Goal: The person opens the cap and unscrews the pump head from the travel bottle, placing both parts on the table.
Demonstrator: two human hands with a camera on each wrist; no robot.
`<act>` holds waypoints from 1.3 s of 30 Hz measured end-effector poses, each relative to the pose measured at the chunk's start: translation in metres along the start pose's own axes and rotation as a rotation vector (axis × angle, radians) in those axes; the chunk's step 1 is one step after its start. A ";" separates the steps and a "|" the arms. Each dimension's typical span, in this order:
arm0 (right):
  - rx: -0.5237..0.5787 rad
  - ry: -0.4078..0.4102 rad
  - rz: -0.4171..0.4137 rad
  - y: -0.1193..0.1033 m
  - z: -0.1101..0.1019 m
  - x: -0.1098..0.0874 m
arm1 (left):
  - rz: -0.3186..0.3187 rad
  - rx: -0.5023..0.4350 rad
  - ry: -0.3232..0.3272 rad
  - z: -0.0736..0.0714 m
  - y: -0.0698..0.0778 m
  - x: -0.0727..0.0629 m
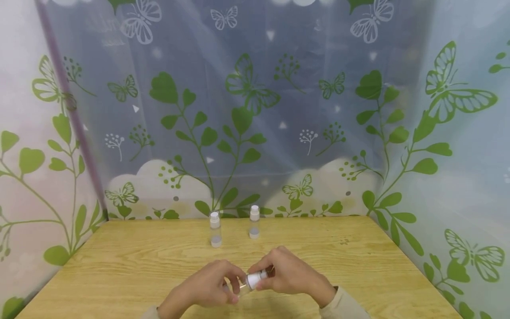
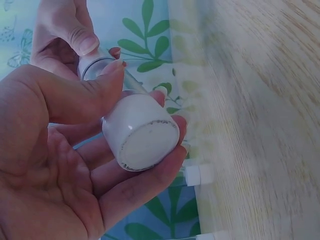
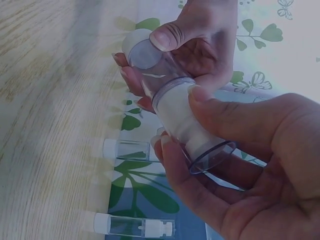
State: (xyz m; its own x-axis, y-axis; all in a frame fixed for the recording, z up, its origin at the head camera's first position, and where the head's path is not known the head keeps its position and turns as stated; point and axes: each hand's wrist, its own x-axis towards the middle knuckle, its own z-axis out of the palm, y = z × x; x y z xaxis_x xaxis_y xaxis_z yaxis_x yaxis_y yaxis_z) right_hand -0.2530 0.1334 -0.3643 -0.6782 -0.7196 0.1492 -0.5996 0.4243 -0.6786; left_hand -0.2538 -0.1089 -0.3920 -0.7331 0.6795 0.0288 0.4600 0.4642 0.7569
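Both hands hold a small clear pump bottle (image 1: 253, 280) tilted above the table. My left hand (image 1: 207, 283) grips its lower end, thumb on the clear body and fingers around the white base (image 2: 150, 145). With thumb and fingertips, my right hand (image 1: 291, 272) pinches the other end at the white collar (image 3: 172, 105). A clear cap (image 3: 212, 156) with an open-looking flared rim surrounds the white pump head there. The clear body between the hands shows a pale disc at its bottom.
Two similar bottles stand upright toward the back of the wooden table (image 1: 131, 261), one at left (image 1: 215, 230) and one slightly farther right (image 1: 254, 222). A curtain (image 1: 303, 146) printed with leaves and butterflies hangs behind the table and along both sides.
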 end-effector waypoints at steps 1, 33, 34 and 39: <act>0.003 0.000 -0.001 -0.001 0.000 0.000 | 0.003 0.002 -0.002 0.000 0.000 0.000; -0.028 0.056 -0.024 -0.003 0.005 0.001 | 0.033 0.023 -0.016 -0.008 -0.001 -0.002; -0.042 0.060 -0.027 -0.002 0.003 0.001 | 0.038 0.027 -0.017 -0.009 -0.002 -0.002; -0.100 0.098 -0.003 0.002 -0.015 -0.007 | 0.049 0.018 -0.034 -0.014 -0.010 -0.007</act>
State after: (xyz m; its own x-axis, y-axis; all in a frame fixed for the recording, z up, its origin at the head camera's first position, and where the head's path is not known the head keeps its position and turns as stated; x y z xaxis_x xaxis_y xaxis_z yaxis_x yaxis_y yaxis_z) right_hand -0.2562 0.1476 -0.3557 -0.7117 -0.6658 0.2241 -0.6378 0.4787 -0.6034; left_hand -0.2602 -0.1259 -0.3907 -0.6919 0.7207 0.0433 0.5043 0.4394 0.7434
